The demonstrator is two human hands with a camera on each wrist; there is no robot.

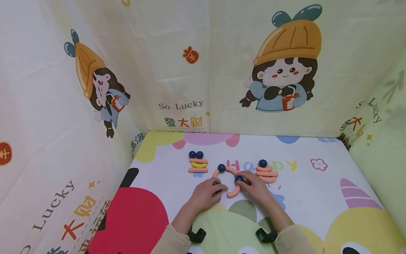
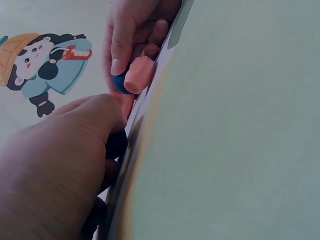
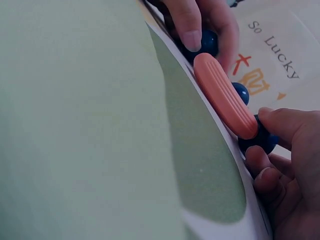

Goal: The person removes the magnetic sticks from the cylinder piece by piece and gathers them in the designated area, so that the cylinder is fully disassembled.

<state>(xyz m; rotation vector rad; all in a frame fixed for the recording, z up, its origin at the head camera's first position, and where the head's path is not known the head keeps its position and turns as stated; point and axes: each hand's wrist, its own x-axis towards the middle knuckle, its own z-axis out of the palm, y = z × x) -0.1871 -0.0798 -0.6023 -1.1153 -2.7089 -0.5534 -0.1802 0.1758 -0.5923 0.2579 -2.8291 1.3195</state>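
Grip of the right hand (image 1: pixel 253 185) grasps a glossy dark-blue ball (image 1: pixel 239 179), seemingly metal; the left hand (image 1: pixel 206 193) pinches a second ball (image 3: pixel 210 42). Between and beyond both grips, ribbed salmon plastic-looking rods (image 1: pixel 234 192) make a ring (image 1: pixel 231 170), seemingly mostly built, one gap beside the left grip unjoined

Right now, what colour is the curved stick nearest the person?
The curved stick is salmon pink, with lengthwise grooves, clearest in the right wrist view.
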